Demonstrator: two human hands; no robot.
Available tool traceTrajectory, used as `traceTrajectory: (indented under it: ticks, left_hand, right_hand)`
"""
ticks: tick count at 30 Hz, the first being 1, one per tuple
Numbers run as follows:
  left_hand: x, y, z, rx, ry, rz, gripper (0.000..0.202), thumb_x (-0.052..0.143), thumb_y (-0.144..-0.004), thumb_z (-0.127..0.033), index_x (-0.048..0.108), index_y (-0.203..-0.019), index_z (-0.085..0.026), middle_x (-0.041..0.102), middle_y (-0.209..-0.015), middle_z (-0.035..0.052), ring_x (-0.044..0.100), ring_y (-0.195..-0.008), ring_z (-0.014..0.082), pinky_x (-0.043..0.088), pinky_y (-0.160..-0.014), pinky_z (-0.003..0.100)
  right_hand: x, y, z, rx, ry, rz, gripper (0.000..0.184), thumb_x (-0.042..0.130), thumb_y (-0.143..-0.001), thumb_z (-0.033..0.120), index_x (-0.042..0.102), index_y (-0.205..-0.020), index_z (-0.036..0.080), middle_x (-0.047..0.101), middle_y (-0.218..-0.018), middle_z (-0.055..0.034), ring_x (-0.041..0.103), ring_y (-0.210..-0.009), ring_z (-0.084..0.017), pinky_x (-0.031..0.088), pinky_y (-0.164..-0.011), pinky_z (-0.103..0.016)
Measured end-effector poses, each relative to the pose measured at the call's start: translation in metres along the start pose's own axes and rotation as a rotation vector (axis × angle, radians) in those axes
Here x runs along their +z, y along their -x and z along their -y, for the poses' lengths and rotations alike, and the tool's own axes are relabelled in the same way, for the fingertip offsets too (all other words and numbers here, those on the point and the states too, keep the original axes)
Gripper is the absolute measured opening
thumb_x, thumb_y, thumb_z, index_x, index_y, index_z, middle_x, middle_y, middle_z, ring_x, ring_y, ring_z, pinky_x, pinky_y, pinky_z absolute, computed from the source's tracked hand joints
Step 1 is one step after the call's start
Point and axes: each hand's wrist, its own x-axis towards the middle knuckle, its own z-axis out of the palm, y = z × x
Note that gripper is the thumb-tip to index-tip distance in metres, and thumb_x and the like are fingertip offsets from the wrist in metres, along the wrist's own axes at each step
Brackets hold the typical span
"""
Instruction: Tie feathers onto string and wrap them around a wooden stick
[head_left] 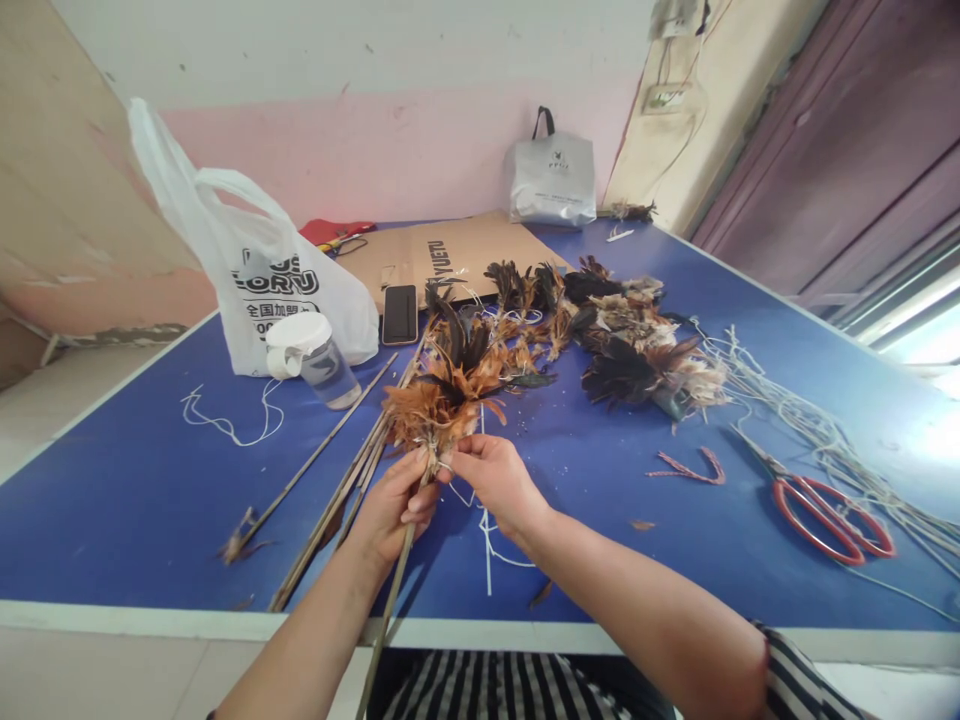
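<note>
A feather duster (442,400) with orange-brown and black feathers is held upright over the table's near side. My left hand (399,505) is closed around its thin stick (394,590), just under the feathers. My right hand (501,482) pinches white string (444,464) at the base of the feathers, its fingertips close to the left thumb. Loose string (491,545) trails down onto the table below that hand. Beyond the duster, bunches of feathers (630,350) lie in a heap, some brown and black, some pale.
Scissors with red handles (832,515) and a tangle of string (817,420) lie at right. Sticks (330,525), a lidded plastic jar (326,365), a white plastic bag (255,270) and a phone (400,314) are at left. Flat cardboard (465,250) and a silver bag (553,180) stand behind.
</note>
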Motion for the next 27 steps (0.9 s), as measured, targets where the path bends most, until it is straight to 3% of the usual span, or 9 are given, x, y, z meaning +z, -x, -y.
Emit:
traceTrajectory:
  ticks: [5,9,12,17,20,23,25,27]
  left_hand:
    - [0.001,0.0,0.0,-0.005,0.039,0.036,0.011,0.062,-0.076,-0.019,0.054,-0.076,-0.011,0.056,-0.062,-0.0021,0.03,-0.03,-0.0037,0.021,-0.025,0.004]
    - [0.002,0.0,0.0,0.03,0.043,0.004,0.017,0.067,-0.073,-0.021,0.052,-0.073,-0.012,0.053,-0.059,-0.0037,0.031,-0.031,-0.0029,0.022,-0.025,0.005]
    - [0.0,0.001,-0.002,0.065,-0.004,-0.037,0.021,0.068,-0.072,-0.025,0.052,-0.07,-0.012,0.049,-0.051,-0.0055,0.028,-0.029,-0.0024,0.022,-0.026,0.006]
    - [-0.003,0.002,-0.006,0.096,-0.066,-0.072,0.021,0.064,-0.076,-0.029,0.054,-0.07,-0.012,0.046,-0.048,-0.0058,0.027,-0.028,-0.0019,0.02,-0.027,0.007]
    - [-0.001,0.004,-0.007,0.11,-0.075,-0.067,0.02,0.063,-0.076,-0.029,0.054,-0.069,-0.012,0.046,-0.047,-0.0056,0.027,-0.028,-0.0016,0.02,-0.028,0.008]
    - [0.004,0.006,-0.009,0.153,-0.064,-0.081,0.019,0.066,-0.073,-0.025,0.055,-0.069,-0.011,0.054,-0.057,-0.0021,0.03,-0.031,-0.0024,0.021,-0.028,0.008]
    - [0.008,0.008,-0.01,0.149,-0.06,-0.079,0.019,0.067,-0.073,-0.025,0.055,-0.069,-0.011,0.056,-0.059,-0.0017,0.03,-0.031,-0.0027,0.022,-0.028,0.008]
    - [0.012,0.011,-0.011,0.114,-0.059,-0.057,0.019,0.065,-0.075,-0.026,0.055,-0.069,-0.012,0.052,-0.054,-0.0035,0.029,-0.03,-0.0022,0.022,-0.028,0.008]
  right_hand:
    - [-0.001,-0.003,0.001,-0.02,0.0,0.065,0.017,0.065,-0.064,0.03,0.061,-0.058,0.015,0.06,-0.055,-0.001,0.054,-0.059,-0.011,0.041,-0.06,-0.023]
    - [-0.004,-0.007,-0.004,-0.062,0.027,0.018,0.018,0.068,-0.062,0.029,0.063,-0.071,0.014,0.061,-0.06,0.0,0.052,-0.057,-0.01,0.04,-0.058,-0.022]
    - [-0.012,-0.005,-0.006,-0.08,0.244,0.076,0.024,0.068,-0.064,0.034,0.065,-0.078,0.014,0.055,-0.053,0.0032,0.043,-0.047,-0.007,0.032,-0.047,-0.019]
    - [-0.035,0.012,0.009,-0.085,0.63,0.233,0.026,0.057,-0.075,0.035,0.067,-0.063,0.015,0.037,-0.04,0.0062,0.026,-0.038,-0.005,0.019,-0.038,-0.019]
    - [-0.05,0.023,0.023,-0.062,0.705,0.312,0.026,0.055,-0.076,0.033,0.069,-0.063,0.016,0.038,-0.039,0.0058,0.028,-0.036,-0.005,0.02,-0.037,-0.02]
    - [-0.065,0.026,0.032,-0.085,0.819,0.336,0.023,0.061,-0.072,0.032,0.067,-0.055,0.017,0.045,-0.039,0.0041,0.035,-0.036,-0.006,0.024,-0.039,-0.021]
    - [-0.07,0.023,0.035,-0.167,0.878,0.298,0.019,0.065,-0.068,0.03,0.066,-0.052,0.019,0.053,-0.044,0.0017,0.044,-0.043,-0.009,0.03,-0.045,-0.022]
    - [-0.069,0.018,0.036,-0.3,0.865,0.177,0.01,0.068,-0.065,0.028,0.069,-0.06,0.02,0.063,-0.06,-0.0017,0.054,-0.059,-0.014,0.04,-0.058,-0.025]
